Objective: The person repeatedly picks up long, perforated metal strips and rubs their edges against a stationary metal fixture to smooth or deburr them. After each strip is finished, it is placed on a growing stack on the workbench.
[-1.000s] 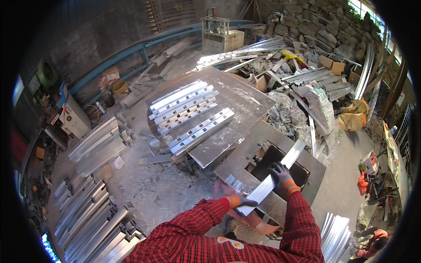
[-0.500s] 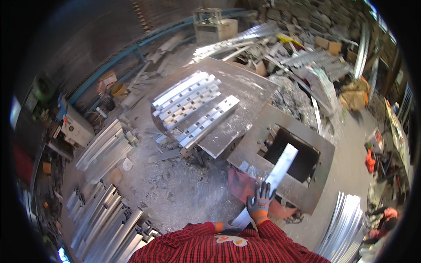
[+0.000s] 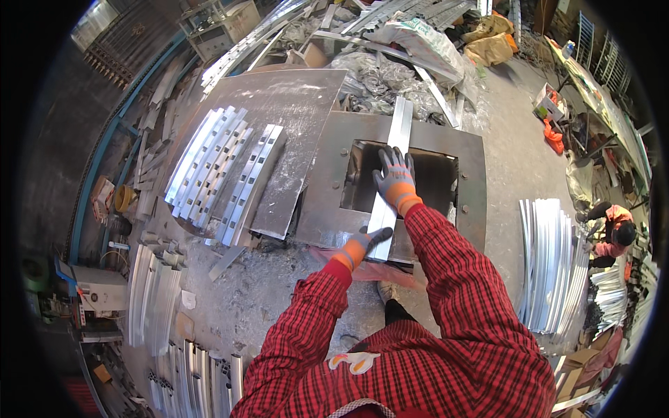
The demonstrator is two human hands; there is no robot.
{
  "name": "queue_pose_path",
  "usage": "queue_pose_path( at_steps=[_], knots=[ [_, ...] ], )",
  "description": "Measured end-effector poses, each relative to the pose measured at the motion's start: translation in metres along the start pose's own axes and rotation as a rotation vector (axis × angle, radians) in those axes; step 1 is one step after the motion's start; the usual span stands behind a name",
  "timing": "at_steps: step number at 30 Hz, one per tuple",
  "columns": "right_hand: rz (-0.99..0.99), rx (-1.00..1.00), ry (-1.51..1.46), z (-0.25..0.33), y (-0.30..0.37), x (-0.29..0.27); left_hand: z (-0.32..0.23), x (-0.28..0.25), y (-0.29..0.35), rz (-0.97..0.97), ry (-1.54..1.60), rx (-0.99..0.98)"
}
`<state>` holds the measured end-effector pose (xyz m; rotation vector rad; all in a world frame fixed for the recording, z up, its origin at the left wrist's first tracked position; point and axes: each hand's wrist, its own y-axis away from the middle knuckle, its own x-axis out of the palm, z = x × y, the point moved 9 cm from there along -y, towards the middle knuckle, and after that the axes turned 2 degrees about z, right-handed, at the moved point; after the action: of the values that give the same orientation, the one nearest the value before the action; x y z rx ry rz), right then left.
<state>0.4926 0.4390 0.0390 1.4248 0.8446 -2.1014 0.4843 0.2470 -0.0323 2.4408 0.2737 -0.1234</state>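
A long silvery metal profile (image 3: 400, 127) lies lengthwise over the dark square opening of a steel plate table (image 3: 322, 171), its far end past the table's back edge. My right hand (image 3: 396, 182), in a grey and orange glove, rests flat on the profile with its fingers stretched forward. At the profile's near end, my left hand (image 3: 359, 246) grips its left edge, the thumb on top; some fingers are hidden. On a larger steel sheet (image 3: 301, 104) to the left lie several metal profiles (image 3: 209, 164) with square notches, one (image 3: 251, 184) apart from the others.
Bundled metal strips (image 3: 552, 265) lie on the floor at right, near a crouching person (image 3: 616, 226). More profiles (image 3: 155, 296) are stacked at left. Scrap and plastic wrap (image 3: 369, 76) are heaped behind the table. A red sheet (image 3: 376, 268) hangs at its front edge.
My view has turned right and come closer to the opening. Both hands have moved forward with the profile, which now spans the opening and passes its far rim.
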Motion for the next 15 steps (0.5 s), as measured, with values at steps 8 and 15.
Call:
queue_pose_path(
  at_steps=[8, 15],
  knots=[
    [0.120, 0.107, -0.006, 0.028, 0.081, -0.005, 0.048, 0.026, 0.058, 0.050, 0.008, 0.068],
    [0.001, -0.001, -0.286, 0.109, 0.231, 0.007, 0.230, 0.067, 0.141, 0.141, 0.386, -0.050]
  ],
)
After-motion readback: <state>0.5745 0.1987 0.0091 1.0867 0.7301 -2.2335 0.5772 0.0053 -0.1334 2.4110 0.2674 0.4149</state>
